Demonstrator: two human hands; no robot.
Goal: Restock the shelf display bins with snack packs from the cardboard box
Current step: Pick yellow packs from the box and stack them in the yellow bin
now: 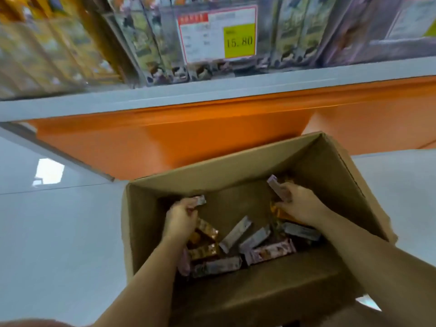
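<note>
Two hands are down inside the cardboard box [236, 166], and the head view is all I have to steer by. The box stands open on the pale floor [59, 232], pushed against the orange base under the shelf [212, 95]. Its bottom carries a loose scatter of snack packs [236, 232]: grey-lilac bars, gold-orange ones and a pink one, lying crosswise over each other.

I judge these packs light, with thin glossy wrappers that will crinkle and may slide against one another. I would take each across its middle, not by the crimped end seals, and avoid squeezing hard in case the contents break.

My left hand [180, 217] is near the box's left wall. Its fingers [190, 207] are curled around a small silvery pack [200, 199], whose end pokes out past them. My right hand [300, 202] is near the far right corner, fingers [289, 188] wrapped around a lilac pack [277, 186] that stands up out of the grip. Something orange shows under that palm; I cannot tell whether it is held too.

The display bins [146, 43] sit well above, blurred, behind a price tag [217, 34] reading 15.80. How full they are I cannot tell.
</note>
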